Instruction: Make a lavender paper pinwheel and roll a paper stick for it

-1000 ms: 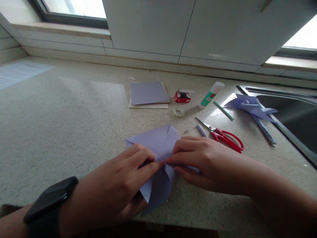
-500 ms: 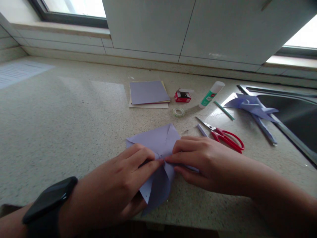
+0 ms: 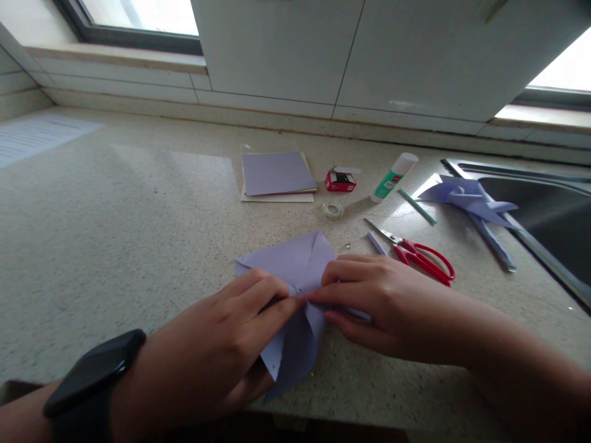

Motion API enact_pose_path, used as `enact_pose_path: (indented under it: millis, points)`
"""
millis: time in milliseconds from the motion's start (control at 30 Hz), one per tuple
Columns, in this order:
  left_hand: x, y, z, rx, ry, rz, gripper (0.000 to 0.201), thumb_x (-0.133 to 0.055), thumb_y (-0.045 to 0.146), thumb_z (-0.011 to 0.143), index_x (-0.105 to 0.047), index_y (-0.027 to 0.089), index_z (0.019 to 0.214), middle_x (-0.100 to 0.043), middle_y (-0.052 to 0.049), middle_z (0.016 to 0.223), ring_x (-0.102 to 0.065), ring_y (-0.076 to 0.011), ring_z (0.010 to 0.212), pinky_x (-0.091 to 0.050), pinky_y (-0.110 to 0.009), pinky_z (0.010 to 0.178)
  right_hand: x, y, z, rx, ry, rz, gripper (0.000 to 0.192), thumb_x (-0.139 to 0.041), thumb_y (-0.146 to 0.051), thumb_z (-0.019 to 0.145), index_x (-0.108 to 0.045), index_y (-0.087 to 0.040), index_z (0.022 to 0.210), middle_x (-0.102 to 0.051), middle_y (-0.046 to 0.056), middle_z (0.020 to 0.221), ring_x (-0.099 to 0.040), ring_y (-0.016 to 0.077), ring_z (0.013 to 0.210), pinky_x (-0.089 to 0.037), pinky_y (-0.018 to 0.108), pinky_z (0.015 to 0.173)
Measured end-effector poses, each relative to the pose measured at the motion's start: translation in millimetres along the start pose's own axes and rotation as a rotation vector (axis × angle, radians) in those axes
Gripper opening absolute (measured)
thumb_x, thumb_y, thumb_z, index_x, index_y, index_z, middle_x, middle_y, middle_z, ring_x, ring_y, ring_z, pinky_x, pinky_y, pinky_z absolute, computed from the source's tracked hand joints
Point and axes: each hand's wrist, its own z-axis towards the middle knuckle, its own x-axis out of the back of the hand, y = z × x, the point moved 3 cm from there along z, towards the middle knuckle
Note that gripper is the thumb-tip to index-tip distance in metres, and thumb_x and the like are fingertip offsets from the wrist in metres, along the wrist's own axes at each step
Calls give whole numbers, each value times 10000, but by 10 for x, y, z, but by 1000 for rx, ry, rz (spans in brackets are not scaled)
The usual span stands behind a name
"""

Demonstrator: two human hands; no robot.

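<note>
Nothing shifts vs a sec ago: I see both hands parked on the lilac paper pinwheel (image 3: 295, 271) at the counter's (image 3: 115, 234) near edge. Left hand (image 3: 217, 344) & right hand (image 3: 383, 301) are curled, fingertips pinching flaps at the centre. Fold's being held, not progressing. Red scissors (image 3: 422, 255) lie just right.

lilac paper (image 3: 295, 261), red scissors (image 3: 422, 257), speckled beige counter (image 3: 115, 234).
</note>
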Motion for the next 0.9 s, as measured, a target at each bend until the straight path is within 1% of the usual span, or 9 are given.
enact_pose_path:
  millis: [133,200,333,433,500,600,633,733,900]
  points:
    - [-3,-8,-11,20,-3,-7,668,-567,25,771,-485,141,1424,-553,-112,1249,-498,-281,1133,-518,-450,999,174,159,-93,-50,109,-2,217,-573,-243,982,-719,-235,1142,-702,48,1013,-645,160,887,-469,298,779]
    - [-12,-13,-21,22,-7,-12,679,-573,25,773,-478,143,1435,-551,-115,1259,-499,-280,1143,-519,-450,1002,289,292,-177,-111,145,-59,160,-602,-268,960,-723,-221,1055,-705,47,978,-646,165,864,-469,304,772]
    - [-40,-25,-41,25,-3,-18,685,-596,35,777,-476,168,1438,-549,-115,1278,-507,-282,1147,-513,-482,1016,392,477,-317,-167,25,-98,127,-666,-222,895,-712,-233,1012,-708,22,946,-652,156,845,-470,290,757]
    - [-51,-28,-53,29,8,-20,690,-601,32,781,-470,181,1442,-549,-112,1279,-515,-278,1145,-520,-484,1009,350,500,-292,-185,-16,-91,107,-660,-232,909,-712,-234,1003,-709,13,911,-644,146,804,-455,283,722]
    - [-46,-23,-57,31,14,-22,685,-605,36,780,-474,183,1437,-551,-112,1271,-518,-280,1146,-525,-486,1003,299,493,-206,-233,54,-128,143,-619,-280,951,-710,-217,1041,-713,36,932,-645,162,817,-452,301,728]
    - [-30,-7,-49,27,12,-16,661,-607,41,778,-497,175,1416,-558,-115,1252,-523,-284,1135,-523,-499,1005,214,487,-51,-384,201,-211,228,-618,-305,945,-700,-170,1109,-719,94,1028,-657,229,933,-468,350,801]
    - [-25,-3,-42,24,12,-10,659,-605,39,776,-501,169,1413,-559,-117,1249,-523,-286,1136,-518,-507,1013,179,481,-4,-420,214,-220,264,-622,-320,942,-695,-157,1137,-714,112,1066,-654,253,983,-473,372,840]
    - [-17,-2,-18,21,14,4,655,-601,37,774,-508,159,1410,-558,-119,1243,-519,-289,1134,-513,-516,1020,102,445,97,-438,244,-208,303,-602,-334,951,-694,-150,1174,-700,123,1094,-640,281,1039,-475,413,901]
    - [-23,-23,-15,-1,20,4,664,-610,49,777,-496,142,1424,-554,-122,1234,-516,-292,1125,-535,-491,987,59,439,135,-451,288,-153,295,-621,-319,930,-711,-173,1170,-669,115,1082,-628,267,1019,-481,418,899]
